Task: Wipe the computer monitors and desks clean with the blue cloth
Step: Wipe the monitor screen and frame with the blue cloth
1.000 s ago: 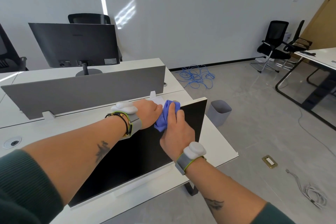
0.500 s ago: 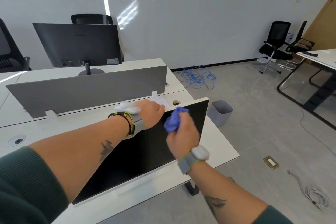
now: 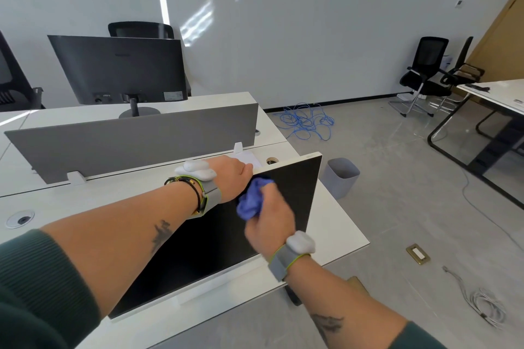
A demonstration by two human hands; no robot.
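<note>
Pressing against the dark screen of the near monitor point(image 3: 215, 244), the blue cloth point(image 3: 251, 201) sat wadded in the right hand point(image 3: 272, 221), whose grip was clamped round it high on the panel, just under the top edge. The left hand point(image 3: 229, 176) lay at that top edge just beside the cloth, and its grip appeared to be curled over the rim to steady the screen, though the fingertips were hidden. The monitor stood on the white surface point(image 3: 334, 224), in front of a grey divider panel point(image 3: 136, 144). A second monitor point(image 3: 122, 68) stood beyond the divider with its back to the camera. The step in hand looked to be wiping this screen's upper part. The next move would call for sweeping the cloth toward the right corner and down the lower panel, with light, even pressure while the other hand braced it. The surface and the far monitor seemed not yet done.
</note>
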